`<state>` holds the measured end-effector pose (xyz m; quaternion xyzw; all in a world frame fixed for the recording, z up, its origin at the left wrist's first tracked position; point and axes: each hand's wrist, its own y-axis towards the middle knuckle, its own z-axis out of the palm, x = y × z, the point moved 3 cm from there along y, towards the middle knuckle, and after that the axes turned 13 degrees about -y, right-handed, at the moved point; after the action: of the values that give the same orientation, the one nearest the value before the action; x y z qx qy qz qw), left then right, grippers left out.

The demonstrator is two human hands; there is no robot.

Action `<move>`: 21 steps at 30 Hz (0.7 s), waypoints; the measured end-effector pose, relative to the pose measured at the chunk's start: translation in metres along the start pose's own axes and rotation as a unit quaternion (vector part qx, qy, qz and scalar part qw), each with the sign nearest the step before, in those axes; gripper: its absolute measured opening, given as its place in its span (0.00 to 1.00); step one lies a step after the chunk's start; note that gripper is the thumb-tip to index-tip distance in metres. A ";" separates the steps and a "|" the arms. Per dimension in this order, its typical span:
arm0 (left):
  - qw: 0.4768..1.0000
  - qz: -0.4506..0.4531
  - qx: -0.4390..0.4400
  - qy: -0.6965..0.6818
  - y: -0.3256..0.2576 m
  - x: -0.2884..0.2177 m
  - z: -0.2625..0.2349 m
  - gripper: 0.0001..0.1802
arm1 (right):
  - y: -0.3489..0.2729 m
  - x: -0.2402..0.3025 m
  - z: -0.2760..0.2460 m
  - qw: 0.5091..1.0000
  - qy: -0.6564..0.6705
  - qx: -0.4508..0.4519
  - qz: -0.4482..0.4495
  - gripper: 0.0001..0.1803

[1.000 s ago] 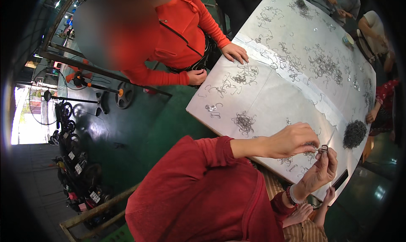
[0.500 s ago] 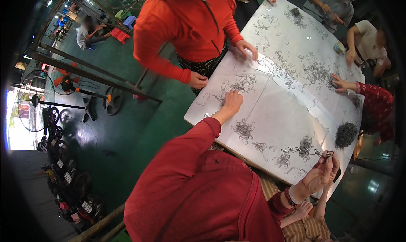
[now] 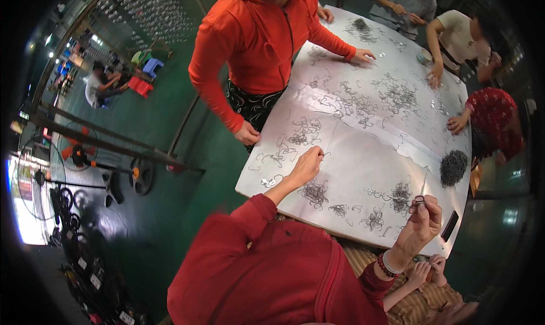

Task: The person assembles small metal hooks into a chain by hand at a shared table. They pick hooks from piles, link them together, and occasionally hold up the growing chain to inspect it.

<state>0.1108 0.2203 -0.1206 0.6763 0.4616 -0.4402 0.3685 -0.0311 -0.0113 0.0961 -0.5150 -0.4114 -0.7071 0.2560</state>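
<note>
My left hand (image 3: 308,165) is closed in a pinch just above the white-covered table (image 3: 363,154), beside a loose scatter of thin wire hooks (image 3: 301,136). What its fingertips hold is too small to make out. My right hand (image 3: 423,225) is raised over the near right corner, fingers closed around a dark metal end piece. From it a chain of linked wire pieces (image 3: 389,196) stretches left, above a small dark heap of hooks (image 3: 402,190). Another heap (image 3: 314,194) lies nearer my left forearm.
A dense dark pile of hooks (image 3: 454,168) sits at the right edge, near a black flat object (image 3: 449,226). A worker in an orange jacket (image 3: 250,46) reaches across from the left. Others sit along the far right and beside me. A standing fan (image 3: 79,149) and motorcycles are at left.
My left hand has drawn back from the hook scatter toward me. My right hand still holds the chain. The orange-jacketed worker's arm has stretched farther over the table, and the view has shifted.
</note>
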 end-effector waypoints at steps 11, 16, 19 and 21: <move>0.933 0.111 0.166 -0.300 0.002 -0.222 -0.002 0.07 | -0.005 -0.017 0.009 0.996 -0.030 -0.019 0.087 0.07; 0.949 0.231 0.137 -0.165 -0.005 -0.245 0.018 0.07 | -0.009 -0.018 0.008 0.995 -0.021 -0.031 0.093 0.06; 0.951 0.246 0.133 -0.136 -0.005 -0.244 0.031 0.07 | -0.012 -0.018 0.007 0.996 -0.027 -0.037 0.080 0.06; 0.949 0.254 0.124 -0.137 -0.004 -0.243 0.037 0.08 | -0.012 -0.022 0.008 0.997 -0.034 -0.045 0.052 0.07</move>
<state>0.0528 0.1152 0.0938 0.7451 0.1613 -0.4738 0.4408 -0.0291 0.0009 0.0725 -0.5703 -0.3605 -0.6927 0.2549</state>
